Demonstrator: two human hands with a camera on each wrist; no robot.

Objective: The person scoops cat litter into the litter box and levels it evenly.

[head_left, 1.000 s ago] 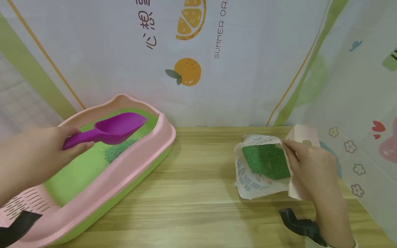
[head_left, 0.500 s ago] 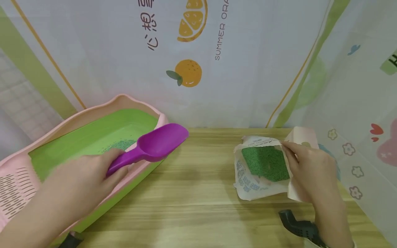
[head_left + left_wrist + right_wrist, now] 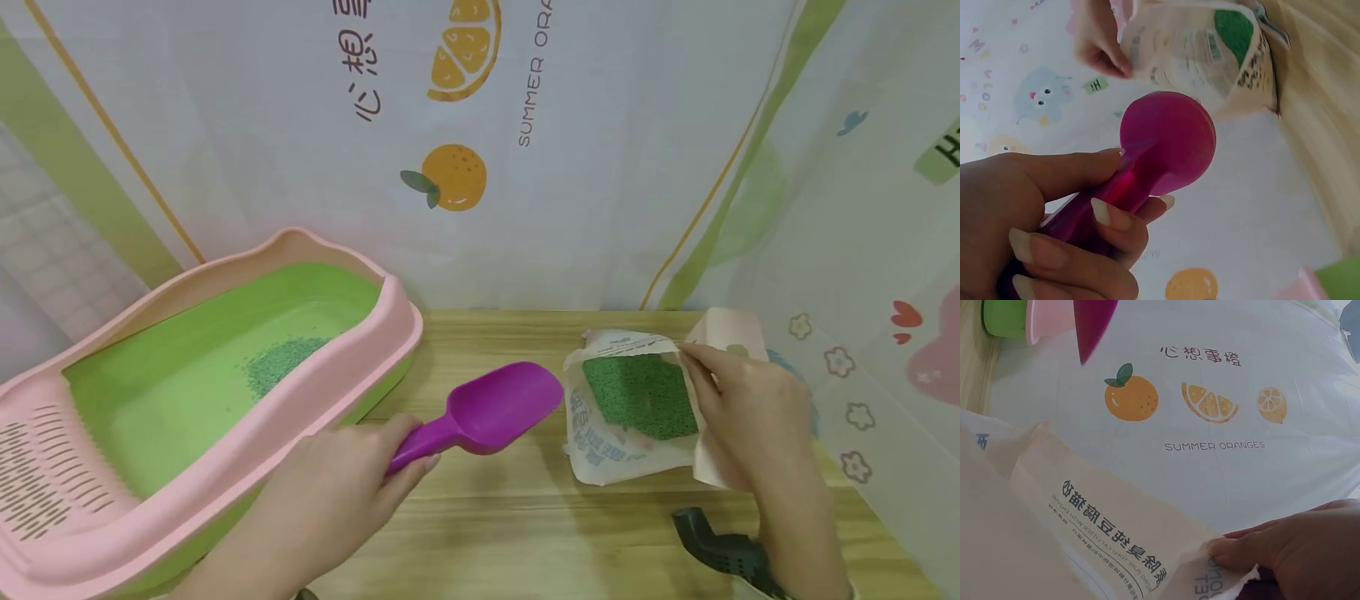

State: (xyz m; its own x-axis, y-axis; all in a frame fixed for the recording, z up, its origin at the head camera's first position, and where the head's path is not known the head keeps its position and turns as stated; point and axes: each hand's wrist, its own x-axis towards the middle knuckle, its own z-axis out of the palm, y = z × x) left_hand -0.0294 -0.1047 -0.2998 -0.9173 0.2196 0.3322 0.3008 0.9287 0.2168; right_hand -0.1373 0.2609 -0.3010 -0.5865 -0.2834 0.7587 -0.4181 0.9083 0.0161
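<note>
My left hand (image 3: 337,492) grips a purple scoop (image 3: 506,408) by its handle, fingers curled round it in the left wrist view. The scoop's bowl looks empty and sits over the table, its tip near the bag's left edge. With thumb and fingers my right hand (image 3: 750,400) pinches the rim of an open cat litter bag (image 3: 626,462). Green granules (image 3: 645,392) show inside the bag's mouth. Printed text on the bag (image 3: 1110,531) is visible in the right wrist view. To the left stands a pink and green litter tray (image 3: 345,367) with a small patch of green granules (image 3: 281,362) on its floor.
The wooden table (image 3: 480,533) lies under everything. Behind it hangs a white curtain (image 3: 585,208) printed with oranges; another patterned sheet (image 3: 900,333) closes the right side. A slotted pink panel (image 3: 52,475) forms the tray's near left end.
My left hand has carried the scoop rightward and toward me, from over the litter tray to beside the bag. My right hand has stayed on the bag's rim.
</note>
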